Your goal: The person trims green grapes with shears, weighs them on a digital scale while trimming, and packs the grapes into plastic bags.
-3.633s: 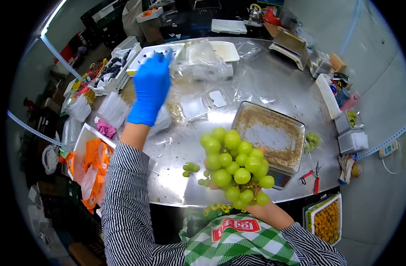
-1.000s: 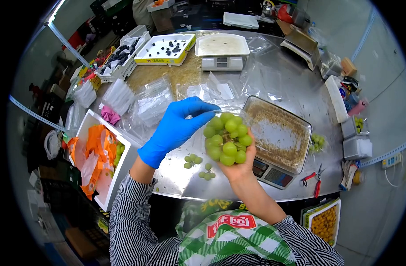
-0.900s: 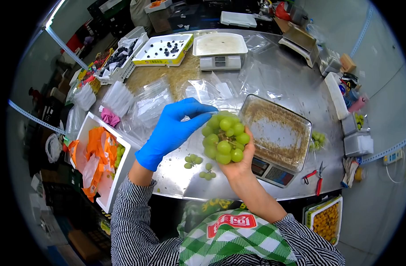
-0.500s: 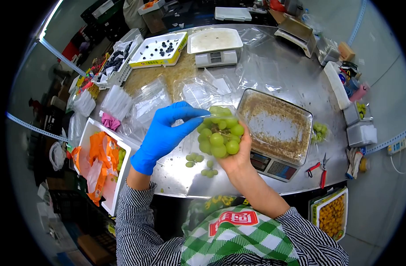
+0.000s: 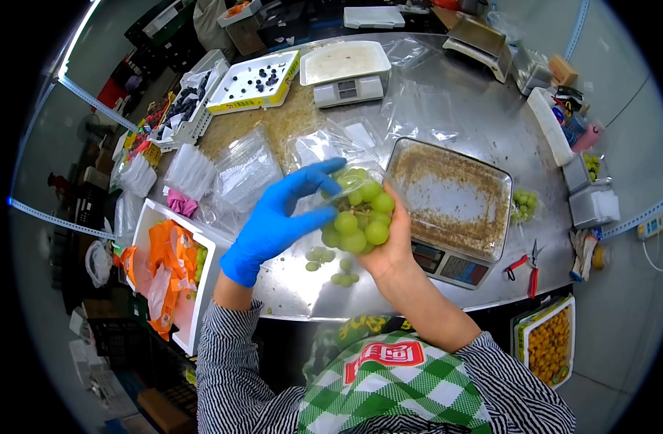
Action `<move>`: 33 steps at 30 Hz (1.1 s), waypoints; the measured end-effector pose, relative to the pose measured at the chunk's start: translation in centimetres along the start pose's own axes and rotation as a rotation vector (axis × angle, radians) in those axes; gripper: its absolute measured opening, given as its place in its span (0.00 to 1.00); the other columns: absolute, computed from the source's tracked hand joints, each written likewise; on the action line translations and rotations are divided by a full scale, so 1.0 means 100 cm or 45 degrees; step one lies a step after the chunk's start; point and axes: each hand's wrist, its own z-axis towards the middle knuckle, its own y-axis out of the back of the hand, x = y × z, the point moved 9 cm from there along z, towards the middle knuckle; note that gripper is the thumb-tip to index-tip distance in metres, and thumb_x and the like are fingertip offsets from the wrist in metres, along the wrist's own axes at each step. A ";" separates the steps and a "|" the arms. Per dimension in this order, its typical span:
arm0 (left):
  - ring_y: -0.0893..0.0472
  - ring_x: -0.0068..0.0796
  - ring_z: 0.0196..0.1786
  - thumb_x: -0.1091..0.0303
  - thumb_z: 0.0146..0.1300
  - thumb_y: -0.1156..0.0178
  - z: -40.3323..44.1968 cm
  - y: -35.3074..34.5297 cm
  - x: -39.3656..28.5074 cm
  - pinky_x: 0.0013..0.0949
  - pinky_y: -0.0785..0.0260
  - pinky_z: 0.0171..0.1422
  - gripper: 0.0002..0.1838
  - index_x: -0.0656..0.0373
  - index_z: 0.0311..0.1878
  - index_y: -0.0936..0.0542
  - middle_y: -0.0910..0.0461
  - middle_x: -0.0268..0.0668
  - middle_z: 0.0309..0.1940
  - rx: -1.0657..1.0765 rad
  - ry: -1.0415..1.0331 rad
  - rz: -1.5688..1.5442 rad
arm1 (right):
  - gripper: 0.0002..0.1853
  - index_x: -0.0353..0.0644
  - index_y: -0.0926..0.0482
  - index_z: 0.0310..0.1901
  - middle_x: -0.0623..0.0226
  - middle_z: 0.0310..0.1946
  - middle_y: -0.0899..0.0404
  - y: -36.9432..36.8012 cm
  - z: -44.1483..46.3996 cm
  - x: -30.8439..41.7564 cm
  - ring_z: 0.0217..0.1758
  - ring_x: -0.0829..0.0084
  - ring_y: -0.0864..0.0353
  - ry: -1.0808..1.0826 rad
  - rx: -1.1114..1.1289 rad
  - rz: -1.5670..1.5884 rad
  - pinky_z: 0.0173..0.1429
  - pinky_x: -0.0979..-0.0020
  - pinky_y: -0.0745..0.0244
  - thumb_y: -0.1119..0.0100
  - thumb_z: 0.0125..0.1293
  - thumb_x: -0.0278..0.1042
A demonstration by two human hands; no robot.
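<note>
My right hand (image 5: 389, 249), bare, cups a bunch of green grapes (image 5: 357, 220) from below and from its right side, above the metal table. A clear plastic bag (image 5: 360, 177) lies over the top of the bunch. My left hand (image 5: 273, 224), in a blue glove, is at the left of the grapes with thumb and forefinger spread apart. Its fingertips are at the plastic; whether they touch it I cannot tell. Below the hands, a few loose grapes (image 5: 344, 279) lie on the table.
To the right stands a scale with a stained metal tray (image 5: 447, 199); red-handled pruning shears (image 5: 530, 275) lie near the edge. Clear bags (image 5: 248, 166) are stacked at the left. A white box (image 5: 201, 289) holds grapes and orange wrapping. A second scale (image 5: 346, 65) stands farther back.
My left thumb and forefinger were pinched together on the plastic and are now spread apart. The plastic sits more loosely over the grapes. My right hand keeps its hold.
</note>
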 end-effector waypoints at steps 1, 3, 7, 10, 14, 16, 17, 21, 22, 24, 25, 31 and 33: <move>0.35 0.35 0.70 0.69 0.53 0.32 -0.001 -0.006 -0.004 0.39 0.45 0.73 0.24 0.57 0.54 0.24 0.33 0.42 0.67 0.028 -0.012 0.011 | 0.26 0.41 0.28 0.55 0.57 0.50 0.23 -0.001 0.000 0.000 0.53 0.59 0.23 -0.008 -0.010 0.005 0.61 0.56 0.27 0.56 0.69 0.55; 0.36 0.36 0.70 0.65 0.48 0.27 -0.003 -0.015 -0.014 0.41 0.46 0.74 0.37 0.56 0.63 0.30 0.35 0.42 0.68 0.099 -0.069 0.143 | 0.25 0.41 0.28 0.55 0.58 0.50 0.23 -0.003 0.001 0.002 0.53 0.59 0.22 0.001 -0.007 0.000 0.61 0.56 0.27 0.56 0.69 0.55; 0.42 0.43 0.74 0.62 0.48 0.27 -0.005 -0.029 -0.020 0.42 0.49 0.75 0.46 0.56 0.71 0.38 0.40 0.46 0.70 0.026 -0.105 0.364 | 0.24 0.43 0.27 0.53 0.58 0.49 0.23 -0.007 -0.002 0.004 0.53 0.60 0.22 0.000 -0.054 -0.011 0.61 0.56 0.26 0.55 0.69 0.54; 0.45 0.45 0.75 0.61 0.50 0.28 -0.005 -0.034 -0.019 0.42 0.50 0.75 0.46 0.54 0.72 0.39 0.43 0.46 0.72 0.082 -0.191 0.506 | 0.23 0.44 0.26 0.53 0.59 0.49 0.23 0.002 0.002 0.006 0.54 0.60 0.22 0.025 -0.112 0.031 0.62 0.56 0.27 0.54 0.68 0.54; 0.46 0.45 0.75 0.61 0.50 0.29 -0.008 -0.034 -0.016 0.44 0.52 0.76 0.45 0.52 0.72 0.39 0.46 0.45 0.73 0.165 -0.177 0.421 | 0.23 0.44 0.26 0.53 0.60 0.50 0.23 0.007 0.003 0.008 0.54 0.60 0.23 0.029 -0.106 0.057 0.63 0.56 0.29 0.54 0.68 0.54; 0.47 0.44 0.76 0.61 0.49 0.28 -0.009 -0.033 -0.015 0.45 0.55 0.77 0.46 0.53 0.72 0.38 0.46 0.44 0.73 0.178 -0.171 0.354 | 0.23 0.44 0.26 0.53 0.60 0.50 0.23 0.008 0.002 0.008 0.55 0.60 0.23 0.016 -0.125 0.061 0.64 0.55 0.29 0.53 0.68 0.54; 0.47 0.44 0.76 0.61 0.49 0.28 -0.009 -0.034 -0.016 0.45 0.55 0.77 0.45 0.52 0.71 0.38 0.46 0.44 0.74 0.156 -0.162 0.361 | 0.23 0.44 0.26 0.53 0.60 0.50 0.23 0.008 0.001 0.008 0.55 0.60 0.23 0.016 -0.138 0.040 0.64 0.55 0.30 0.54 0.68 0.54; 0.48 0.44 0.76 0.62 0.51 0.30 -0.008 -0.043 -0.011 0.45 0.55 0.77 0.43 0.51 0.72 0.38 0.47 0.44 0.74 0.075 -0.147 0.412 | 0.24 0.44 0.26 0.54 0.59 0.51 0.23 0.008 -0.001 0.008 0.56 0.60 0.24 0.020 -0.141 0.004 0.64 0.55 0.30 0.55 0.68 0.55; 0.48 0.44 0.76 0.61 0.51 0.31 -0.008 -0.043 -0.007 0.45 0.55 0.77 0.43 0.51 0.72 0.38 0.48 0.44 0.74 0.056 -0.151 0.431 | 0.24 0.44 0.26 0.54 0.59 0.51 0.24 0.008 0.000 0.008 0.56 0.59 0.24 0.023 -0.129 0.008 0.64 0.55 0.30 0.55 0.68 0.55; 0.47 0.42 0.76 0.60 0.52 0.32 -0.010 -0.043 -0.005 0.44 0.54 0.77 0.42 0.52 0.72 0.38 0.46 0.44 0.73 0.078 -0.183 0.364 | 0.25 0.43 0.27 0.54 0.58 0.52 0.24 0.006 -0.003 0.009 0.56 0.59 0.24 0.028 -0.158 0.006 0.64 0.55 0.30 0.56 0.69 0.55; 0.47 0.41 0.76 0.60 0.53 0.32 -0.011 -0.042 -0.005 0.44 0.54 0.77 0.42 0.53 0.72 0.38 0.44 0.43 0.73 0.088 -0.200 0.329 | 0.25 0.43 0.27 0.55 0.58 0.52 0.24 0.006 -0.004 0.010 0.56 0.59 0.24 0.031 -0.173 0.004 0.64 0.55 0.30 0.57 0.69 0.55; 0.31 0.30 0.64 0.62 0.64 0.42 0.005 -0.007 0.006 0.35 0.44 0.70 0.28 0.60 0.66 0.31 0.28 0.38 0.60 -0.191 0.067 -0.109 | 0.26 0.40 0.28 0.56 0.56 0.53 0.25 0.001 -0.005 0.005 0.57 0.57 0.25 -0.045 -0.042 0.033 0.63 0.54 0.30 0.58 0.70 0.54; 0.28 0.26 0.58 0.60 0.68 0.47 0.012 0.006 0.015 0.32 0.41 0.67 0.23 0.62 0.62 0.27 0.23 0.37 0.53 -0.336 0.147 -0.082 | 0.26 0.39 0.29 0.57 0.55 0.53 0.25 0.001 -0.003 0.000 0.57 0.57 0.25 -0.077 -0.012 -0.011 0.63 0.54 0.30 0.59 0.70 0.53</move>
